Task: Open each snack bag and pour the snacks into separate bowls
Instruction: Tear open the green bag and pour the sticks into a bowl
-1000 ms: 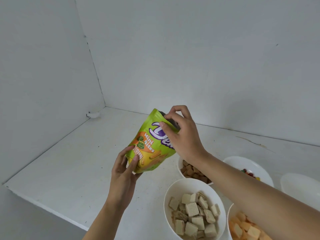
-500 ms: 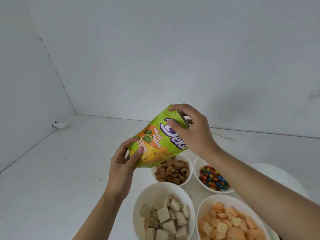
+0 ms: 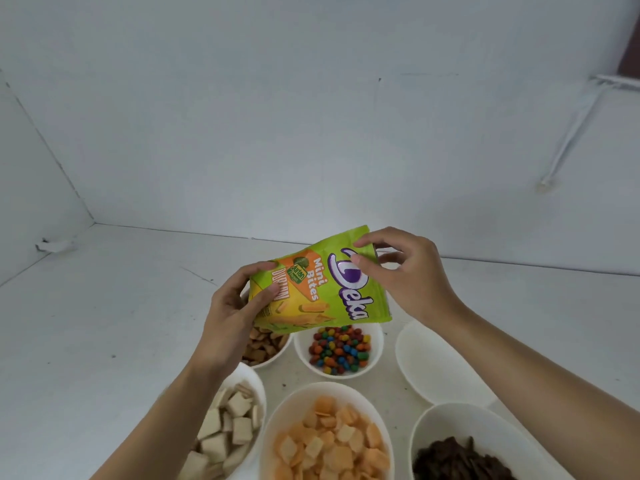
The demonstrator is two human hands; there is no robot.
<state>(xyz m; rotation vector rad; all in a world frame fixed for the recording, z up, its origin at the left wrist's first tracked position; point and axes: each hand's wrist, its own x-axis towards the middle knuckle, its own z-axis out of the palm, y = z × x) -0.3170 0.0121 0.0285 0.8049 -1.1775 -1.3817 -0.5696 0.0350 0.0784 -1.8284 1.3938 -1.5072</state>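
Above the back row of bowls, the snack bag (image 3: 322, 289) hung in the air, further right than half a second before, when it hung over the bowl of brown bites (image 3: 273, 360) alone; it now also covered the far rim of the bowl of coloured candies (image 3: 379, 344). The view had swung right, so an empty bowl (image 3: 433, 368) and a bowl of dark chocolate pieces (image 3: 450, 420) now showed beside the bowl of wafers (image 3: 258, 379) and the bowl of orange crackers (image 3: 325, 386) on the white table (image 3: 104, 323). The bag had also tipped further onto its side. It was bright green with an orange panel, a purple "Deka" logo, the words "Mini Bites" and pictures of yellow sticks, its printed front facing the camera. Its long axis ran nearly level from left to right, rising slightly to the right, with the top edge at the right and the bottom at the left. The left hand (image 3: 235, 306) gripped the bottom end, thumb on the front and fingers curled behind. The right hand (image 3: 405, 278) pinched the upper corner of the top edge between thumb and forefinger, the other fingers loosely bent. Whether the bag was open could not be told.
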